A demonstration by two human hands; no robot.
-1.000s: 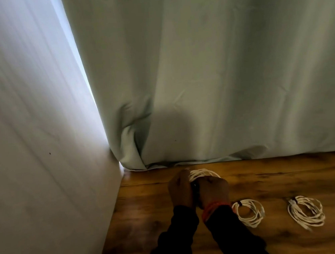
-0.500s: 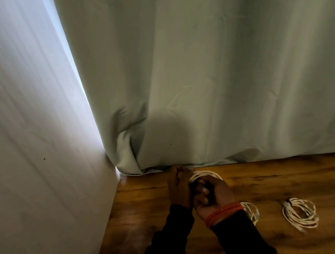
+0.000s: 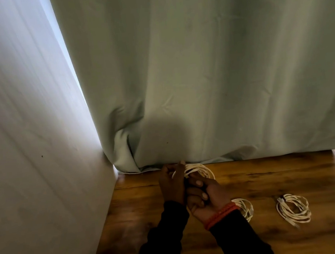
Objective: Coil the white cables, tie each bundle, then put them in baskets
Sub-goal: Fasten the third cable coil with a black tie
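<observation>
A coiled white cable [image 3: 202, 169] is held between both hands near the curtain's hem. My left hand [image 3: 172, 183] grips its left side with curled fingers. My right hand [image 3: 205, 199], palm turned up with an orange band at the wrist, has its fingers curled round the near side of the coil and a dark tie; the tie is mostly hidden. A second coiled cable [image 3: 245, 209] lies on the wooden table [image 3: 293, 175] just right of my right wrist, partly hidden by it. A third tied coil [image 3: 294, 209] lies further right.
A pale green curtain [image 3: 208, 70] hangs along the table's far edge. A white wall [image 3: 28, 142] closes off the left side. No basket is in view.
My right hand has rolled palm-up while holding the coil, and both hands sit slightly further from me. The view has shifted a little; the two coils on the table have not moved.
</observation>
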